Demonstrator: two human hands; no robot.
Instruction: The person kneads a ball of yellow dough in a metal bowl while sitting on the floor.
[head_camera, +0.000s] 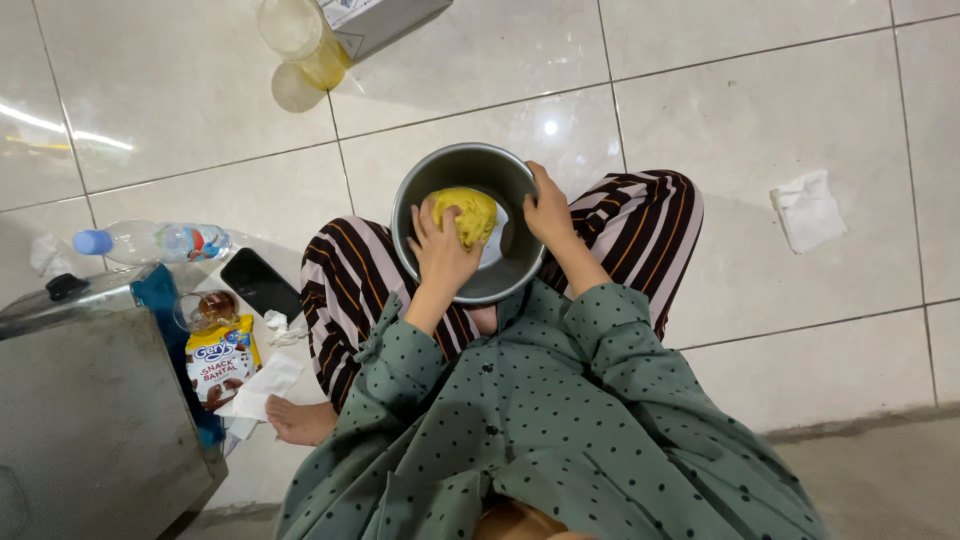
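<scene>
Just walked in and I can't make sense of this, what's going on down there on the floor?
A person sits cross-legged on a tiled floor with a metal bowl resting on their lap. The left hand presses into a lump of yellow dough inside the bowl, while the right hand grips the bowl's rim. Beside them lie a black phone, a snack packet, a plastic water bottle and a metal box. A crumpled tissue lies further off.

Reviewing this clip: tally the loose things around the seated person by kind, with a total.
Metal bowls: 1, steadied by the right hand
Yellow dough lumps: 1, under the left hand
Plastic bottles: 1
Black phones: 1
Snack packets: 1
Glass jars: 1
Yellowish jugs: 1
Crumpled tissues: 1 to the right
Total: 8
</scene>
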